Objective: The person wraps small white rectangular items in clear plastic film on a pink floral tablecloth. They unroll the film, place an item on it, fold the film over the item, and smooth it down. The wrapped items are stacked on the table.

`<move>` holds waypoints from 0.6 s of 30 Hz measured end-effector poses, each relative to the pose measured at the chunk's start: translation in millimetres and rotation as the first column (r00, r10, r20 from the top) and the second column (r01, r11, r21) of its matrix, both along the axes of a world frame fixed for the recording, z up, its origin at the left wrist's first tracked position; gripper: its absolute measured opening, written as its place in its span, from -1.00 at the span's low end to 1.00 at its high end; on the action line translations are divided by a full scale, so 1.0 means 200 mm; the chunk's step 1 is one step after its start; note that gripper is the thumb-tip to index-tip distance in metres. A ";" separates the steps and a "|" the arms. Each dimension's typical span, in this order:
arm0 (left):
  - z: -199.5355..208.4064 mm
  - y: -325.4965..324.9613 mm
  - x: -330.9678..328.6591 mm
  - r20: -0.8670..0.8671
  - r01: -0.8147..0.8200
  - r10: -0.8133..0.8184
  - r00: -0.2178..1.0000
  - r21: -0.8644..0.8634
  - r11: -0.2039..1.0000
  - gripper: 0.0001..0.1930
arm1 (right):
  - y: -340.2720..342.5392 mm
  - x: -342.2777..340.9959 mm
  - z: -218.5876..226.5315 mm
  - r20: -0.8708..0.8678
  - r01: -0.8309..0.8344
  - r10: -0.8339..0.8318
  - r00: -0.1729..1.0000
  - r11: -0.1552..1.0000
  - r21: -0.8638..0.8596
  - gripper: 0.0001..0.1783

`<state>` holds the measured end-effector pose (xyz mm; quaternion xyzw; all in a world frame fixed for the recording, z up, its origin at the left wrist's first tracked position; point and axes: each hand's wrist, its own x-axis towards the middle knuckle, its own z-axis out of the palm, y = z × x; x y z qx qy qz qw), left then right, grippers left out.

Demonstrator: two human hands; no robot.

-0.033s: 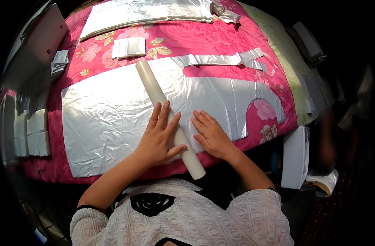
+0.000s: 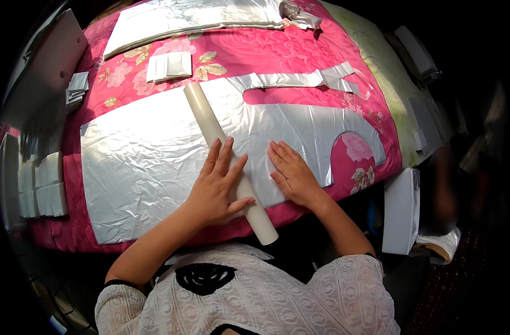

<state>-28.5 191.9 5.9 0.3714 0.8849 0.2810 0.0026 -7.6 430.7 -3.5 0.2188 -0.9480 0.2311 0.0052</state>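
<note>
A thin silvery-white plastic sheet (image 2: 137, 167), cut like an apron with curved cut-outs and long strips, lies wrinkled on the flowered pink cloth. Slanting across it is a pale round tube (image 2: 204, 114), whose lower end sticks out past the near edge toward me. My left hand (image 2: 217, 181) rests on the tube with its fingers spread and its thumb across the lower part. To the right of the tube, my right hand (image 2: 293, 174) lies flat on the plastic, fingers stretched out and holding nothing.
A stack of silvery sheets (image 2: 193, 25) lies at the far side. Small folded white packets (image 2: 169, 66) are nearer, with more packets (image 2: 77, 88) at the left. White bundles (image 2: 49, 184) stand along the left edge. A white box (image 2: 401, 212) is at the lower right.
My right hand has slid slightly right and away from me over the plastic, widening its gap to the tube. My left hand stays on the tube. The whole view has shifted a little.
</note>
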 end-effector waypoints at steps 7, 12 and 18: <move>0.04 0.19 -0.04 -0.001 0.132 -0.132 0.991 -0.039 0.990 -0.31 | 1.12 -0.15 -0.14 -0.293 0.698 -0.645 0.706 0.705 0.128 -0.58; 0.05 0.20 -0.03 -0.005 0.133 -0.133 0.991 -0.045 0.990 -0.33 | 1.24 -0.12 -0.14 -0.378 0.749 -0.690 0.617 0.662 0.015 -0.76; 0.04 0.21 -0.02 -0.033 0.105 -0.105 0.994 0.013 0.994 -0.28 | 0.84 -0.11 0.09 -0.385 0.740 -0.716 0.582 0.663 -0.113 -0.87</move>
